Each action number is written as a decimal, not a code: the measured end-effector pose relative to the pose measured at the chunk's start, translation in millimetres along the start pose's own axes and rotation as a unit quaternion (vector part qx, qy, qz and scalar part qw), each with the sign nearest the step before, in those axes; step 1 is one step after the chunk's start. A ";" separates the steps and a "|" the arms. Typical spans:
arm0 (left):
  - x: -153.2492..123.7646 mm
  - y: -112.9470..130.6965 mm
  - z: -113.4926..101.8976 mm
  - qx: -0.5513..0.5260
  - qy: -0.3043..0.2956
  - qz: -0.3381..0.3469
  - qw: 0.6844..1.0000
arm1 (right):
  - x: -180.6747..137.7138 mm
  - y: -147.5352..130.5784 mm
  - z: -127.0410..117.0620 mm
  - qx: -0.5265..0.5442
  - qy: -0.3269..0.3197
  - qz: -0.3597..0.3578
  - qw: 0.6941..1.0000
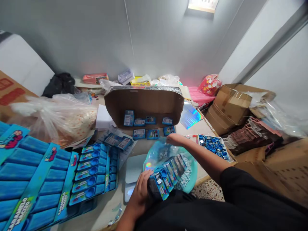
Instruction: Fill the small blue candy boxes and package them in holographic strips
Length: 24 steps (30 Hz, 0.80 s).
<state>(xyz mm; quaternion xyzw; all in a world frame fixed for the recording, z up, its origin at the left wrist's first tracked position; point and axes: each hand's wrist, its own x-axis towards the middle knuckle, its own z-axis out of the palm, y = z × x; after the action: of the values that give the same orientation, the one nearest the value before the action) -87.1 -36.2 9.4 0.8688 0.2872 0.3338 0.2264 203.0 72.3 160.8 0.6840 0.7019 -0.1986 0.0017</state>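
My left hand (141,192) is closed around one end of a row of small blue candy boxes (168,175), held over a teal bowl (192,179) full of small white pieces. My right hand (175,139) reaches forward past the bowl, fingers curled, toward small blue boxes (153,133) lying on the table edge in front of a tilted cardboard tray (144,104). More of these boxes (139,121) lie inside the tray. What the right hand holds, if anything, is hidden.
Blue display cartons (93,171) fill the left side. A clear bag (57,117) lies behind them. A white tray of blue caps (213,146) sits at right, with brown cardboard boxes (231,106) beyond. A scale (133,171) lies beside the bowl.
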 end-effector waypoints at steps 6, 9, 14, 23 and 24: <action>8.7 -28.0 -5.4 0.087 -0.056 0.030 0.994 | -18.4 22.0 -57.1 0.073 0.115 0.018 0.990; 12.1 -44.2 1.6 0.136 -0.067 0.011 0.988 | -60.2 26.8 -65.2 0.136 0.170 0.018 0.976; 24.8 -26.0 -27.8 0.122 -0.042 -0.023 0.991 | -128.2 24.0 -34.2 0.514 0.264 0.034 0.816; 73.4 100.8 -52.1 -0.393 0.056 -0.412 0.820 | -163.1 -49.4 40.5 0.844 0.223 0.025 0.486; 79.6 110.0 -46.5 -0.437 0.036 -0.398 0.806 | -164.8 -57.5 48.8 0.855 0.200 0.016 0.479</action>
<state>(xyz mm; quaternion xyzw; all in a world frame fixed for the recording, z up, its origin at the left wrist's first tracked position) -33.1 -55.6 140.9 0.4745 0.4393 0.3359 0.6849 145.2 -98.7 176.9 0.3799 0.1558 -0.5583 -0.7209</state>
